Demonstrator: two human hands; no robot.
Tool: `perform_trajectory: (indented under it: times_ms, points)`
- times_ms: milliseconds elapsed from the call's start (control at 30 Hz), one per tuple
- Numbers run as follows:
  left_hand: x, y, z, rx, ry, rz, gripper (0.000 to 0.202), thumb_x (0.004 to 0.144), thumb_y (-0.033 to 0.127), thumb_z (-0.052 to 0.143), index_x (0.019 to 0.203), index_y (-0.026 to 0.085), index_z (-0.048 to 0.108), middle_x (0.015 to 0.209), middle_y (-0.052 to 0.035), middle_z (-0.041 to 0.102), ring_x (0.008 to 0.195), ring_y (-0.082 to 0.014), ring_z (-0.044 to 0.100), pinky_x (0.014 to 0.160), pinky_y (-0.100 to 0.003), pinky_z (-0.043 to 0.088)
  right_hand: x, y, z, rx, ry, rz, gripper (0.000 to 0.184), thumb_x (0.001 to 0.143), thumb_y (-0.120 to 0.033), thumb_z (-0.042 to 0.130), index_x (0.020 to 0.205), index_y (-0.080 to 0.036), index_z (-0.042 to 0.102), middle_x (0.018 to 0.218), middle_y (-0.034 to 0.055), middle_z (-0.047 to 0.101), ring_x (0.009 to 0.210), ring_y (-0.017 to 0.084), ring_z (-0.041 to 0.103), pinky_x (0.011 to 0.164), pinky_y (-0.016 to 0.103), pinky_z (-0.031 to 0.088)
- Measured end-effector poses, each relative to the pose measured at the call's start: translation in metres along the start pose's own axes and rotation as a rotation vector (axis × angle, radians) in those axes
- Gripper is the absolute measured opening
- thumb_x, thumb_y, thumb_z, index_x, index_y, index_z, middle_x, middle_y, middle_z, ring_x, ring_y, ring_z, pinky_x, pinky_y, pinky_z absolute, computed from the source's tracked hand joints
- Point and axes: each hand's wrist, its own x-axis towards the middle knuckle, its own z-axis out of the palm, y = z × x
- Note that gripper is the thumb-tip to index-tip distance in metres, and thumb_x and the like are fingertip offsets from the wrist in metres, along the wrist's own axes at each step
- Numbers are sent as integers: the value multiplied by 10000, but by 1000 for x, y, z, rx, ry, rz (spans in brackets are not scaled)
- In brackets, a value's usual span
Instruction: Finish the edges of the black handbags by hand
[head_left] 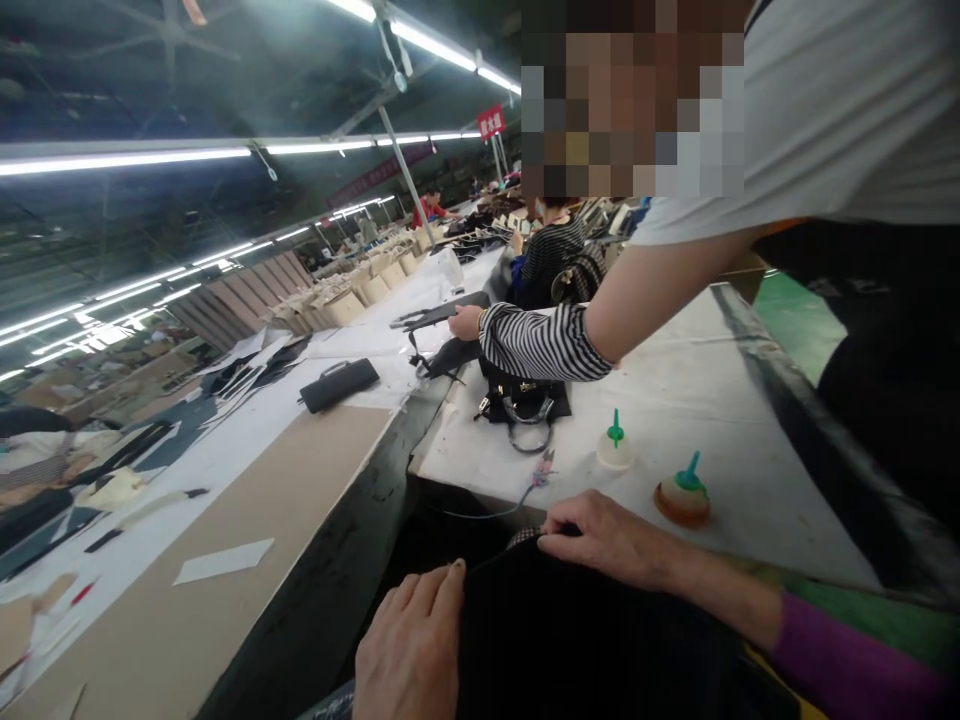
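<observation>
Head view: white-covered table (697, 400) ahead of me, long brown bench (225, 540) to its left. Black piece (585, 640) lies in my lap at the near table edge, filling the bottom of the frame. A co-worker's arm in a striped sleeve (540, 342) reaches across the table to a flat dark panel (439, 313), over a black handbag (525, 400).

Step as I read it: holding the black piece by its top edge. To do it well, I'd hold both corners level and the edge taut, clear of the pots.

My right hand (607, 540): palm down, wrist low, fingertips pinched on the top edge. My left hand (412, 640): knuckles up, thumb on the left edge. Can't tell if it grips or only rests. Hands apart, one per side.

Small stuff just beyond the right hand: brown glue pot (684, 497), white glue pot (615, 450), both green-tipped, then snips (544, 465).
</observation>
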Motion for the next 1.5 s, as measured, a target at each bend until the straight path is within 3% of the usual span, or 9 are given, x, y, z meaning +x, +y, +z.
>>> perform_trajectory:
  times_ms: [233, 433, 533, 633, 733, 867, 1067, 1267, 1500]
  points:
    - [26, 11, 16, -157, 129, 57, 191, 1009, 284, 495, 1069, 257, 673, 856, 18, 731, 754, -190, 674, 660, -313, 426, -6, 8, -2, 24, 16, 33, 240, 856, -298, 600, 680, -147, 664, 652, -6, 645, 635, 144, 575, 572, 232, 373]
    - [24, 5, 19, -219, 224, 117, 384, 1043, 302, 392, 765, 225, 645, 624, 25, 619, 575, -163, 594, 597, -310, 373, -7, 3, -2, 46, -7, 22, 210, 850, -293, 621, 721, -150, 704, 696, 5, 692, 671, 152, 610, 607, 229, 397]
    - [24, 6, 15, -158, 158, 97, 286, 1013, 257, 467, 801, 226, 658, 677, 24, 658, 619, -177, 627, 621, -316, 394, -5, -1, -1, 41, -8, 18, 205, 846, -281, 623, 715, -147, 706, 683, 7, 688, 658, 152, 607, 601, 232, 391]
    - [28, 13, 9, -138, 21, 60, 101, 959, 253, 589, 950, 244, 689, 786, 28, 716, 695, -189, 672, 623, -302, 423, -3, -4, 1, 24, 1, 11, 204, 841, -277, 629, 705, -146, 707, 670, 9, 679, 656, 155, 600, 597, 235, 384]
    - [37, 24, 7, -181, -82, 25, 158, 929, 213, 638, 1071, 254, 695, 880, 22, 746, 788, -193, 712, 621, -275, 452, -1, -6, 3, 9, 0, -2, 188, 829, -273, 643, 708, -149, 715, 660, 9, 674, 646, 155, 594, 588, 235, 380]
    - [50, 35, 7, -272, -146, -51, 187, 949, 196, 599, 1074, 274, 714, 944, 16, 765, 844, -191, 729, 684, -257, 487, 1, -6, 5, 9, -2, -10, 189, 835, -274, 638, 713, -154, 719, 670, 13, 681, 657, 161, 601, 591, 237, 385]
    - [66, 37, 6, -437, -196, -83, 195, 927, 152, 587, 933, 267, 744, 896, 27, 769, 826, -179, 719, 685, -243, 455, -1, 1, 1, 44, -34, -24, 143, 839, -246, 636, 787, -156, 735, 751, 30, 723, 726, 187, 644, 630, 250, 415]
    - [61, 27, 11, -648, -240, -163, 185, 921, 214, 578, 879, 253, 754, 828, 28, 756, 763, -163, 684, 649, -221, 439, -18, 14, -8, 109, -17, -31, 30, 764, -152, 704, 741, -171, 705, 984, 40, 741, 937, 206, 665, 804, 254, 445]
    - [55, 29, 12, -645, -256, -160, 197, 916, 236, 556, 920, 261, 752, 849, 22, 760, 757, -166, 682, 644, -220, 445, -19, 18, -6, 136, -3, 0, 55, 787, -219, 700, 741, -187, 707, 893, 17, 739, 855, 195, 661, 786, 257, 454]
